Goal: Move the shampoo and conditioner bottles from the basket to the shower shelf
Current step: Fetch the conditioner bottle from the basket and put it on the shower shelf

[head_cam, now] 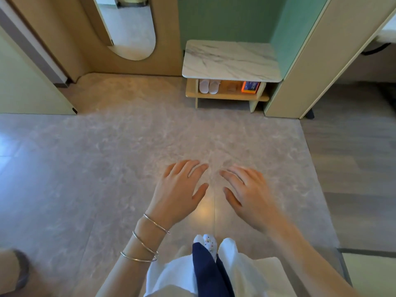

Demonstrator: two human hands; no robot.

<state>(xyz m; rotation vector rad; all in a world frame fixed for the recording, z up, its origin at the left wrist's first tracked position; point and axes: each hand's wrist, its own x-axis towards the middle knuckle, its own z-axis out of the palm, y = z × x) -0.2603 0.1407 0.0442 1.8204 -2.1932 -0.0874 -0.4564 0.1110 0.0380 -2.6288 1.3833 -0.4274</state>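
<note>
My left hand [181, 187] and my right hand [248, 189] hover side by side, palms down, over the grey floor at the middle of the view. Both hold nothing and their fingers are spread apart. Three thin bangles circle my left wrist and forearm. No shampoo bottle, conditioner bottle, basket or shower shelf shows in this view.
A marble-topped bench [231, 58] stands ahead against a green wall, with white slippers [209, 86] and an orange box [250, 87] on its lower shelf. An arched mirror [130, 28] leans at the back left. Door frames flank both sides. My socked foot [209, 243] shows below.
</note>
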